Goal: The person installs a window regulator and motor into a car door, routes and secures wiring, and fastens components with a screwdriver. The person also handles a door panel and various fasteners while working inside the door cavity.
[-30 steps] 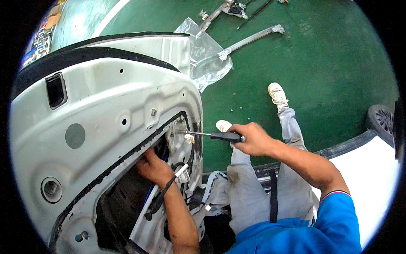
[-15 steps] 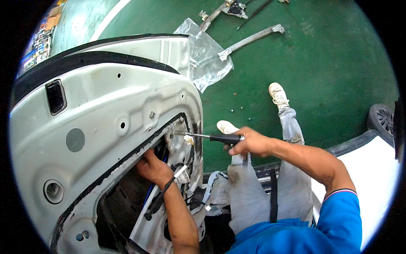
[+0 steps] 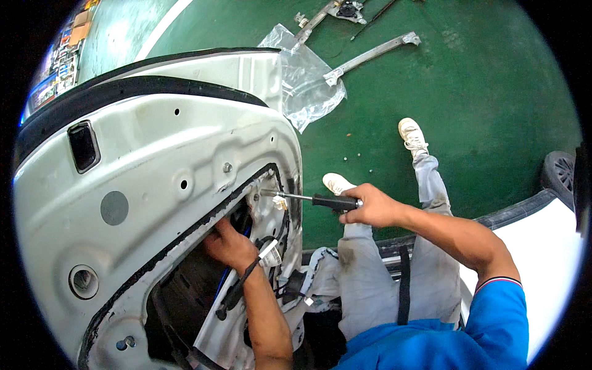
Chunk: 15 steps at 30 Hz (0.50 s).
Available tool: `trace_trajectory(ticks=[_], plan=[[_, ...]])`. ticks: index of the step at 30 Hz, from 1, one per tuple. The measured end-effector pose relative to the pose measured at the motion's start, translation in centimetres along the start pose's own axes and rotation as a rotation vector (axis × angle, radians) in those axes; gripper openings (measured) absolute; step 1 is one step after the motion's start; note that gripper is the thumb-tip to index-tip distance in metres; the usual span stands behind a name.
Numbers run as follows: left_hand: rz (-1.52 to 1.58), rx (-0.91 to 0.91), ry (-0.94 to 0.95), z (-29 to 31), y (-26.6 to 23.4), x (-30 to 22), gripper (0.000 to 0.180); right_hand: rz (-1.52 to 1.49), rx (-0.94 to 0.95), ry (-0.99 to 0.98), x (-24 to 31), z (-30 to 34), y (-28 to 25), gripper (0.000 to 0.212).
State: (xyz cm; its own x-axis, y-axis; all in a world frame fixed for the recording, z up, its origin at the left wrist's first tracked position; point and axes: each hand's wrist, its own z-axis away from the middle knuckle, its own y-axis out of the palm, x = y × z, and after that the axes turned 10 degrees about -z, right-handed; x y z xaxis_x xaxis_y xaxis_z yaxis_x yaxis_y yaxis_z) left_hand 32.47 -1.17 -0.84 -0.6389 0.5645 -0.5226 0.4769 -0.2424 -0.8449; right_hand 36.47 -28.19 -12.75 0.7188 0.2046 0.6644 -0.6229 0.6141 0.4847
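Note:
A bare white car door (image 3: 148, 160) fills the left side, its inner panel facing me. My right hand (image 3: 374, 207) is closed round the butt end of a screwdriver (image 3: 333, 201) with a black handle and a thin metal shaft. The shaft lies nearly level, and its wider tip meets the panel by the upper right corner of the large opening (image 3: 185, 287). Into that opening reaches my left hand (image 3: 232, 248); its fingers are hidden behind the panel edge. Beside my left wrist hangs a black cable (image 3: 233, 296) with a white tag (image 3: 269, 254).
Clear plastic sheeting (image 3: 311, 92) and metal rails (image 3: 373, 57) lie on the green floor (image 3: 493, 92) beyond the door. Several small pieces are scattered near my shoes (image 3: 413, 135). At right are a white car panel (image 3: 530, 259) and a wheel (image 3: 559, 172).
The whole view has shifted slightly, so door and floor items sit a little further right. The screwdriver stays at the same spot on the panel, and my left hand remains in the opening.

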Motion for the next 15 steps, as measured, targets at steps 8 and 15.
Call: trace_trajectory(ticks=[8, 15], plan=[[-0.049, 0.019, -0.094, 0.2, 0.0, -0.1, 0.055, 0.111, 0.055, -0.034, 2.8, 0.7, -0.6, 0.037], [-0.006, -0.071, -0.060, 0.2, 0.2, -0.7, 0.044, 0.287, -0.006, -0.148, 2.9, 0.3, -0.6, 0.032]])
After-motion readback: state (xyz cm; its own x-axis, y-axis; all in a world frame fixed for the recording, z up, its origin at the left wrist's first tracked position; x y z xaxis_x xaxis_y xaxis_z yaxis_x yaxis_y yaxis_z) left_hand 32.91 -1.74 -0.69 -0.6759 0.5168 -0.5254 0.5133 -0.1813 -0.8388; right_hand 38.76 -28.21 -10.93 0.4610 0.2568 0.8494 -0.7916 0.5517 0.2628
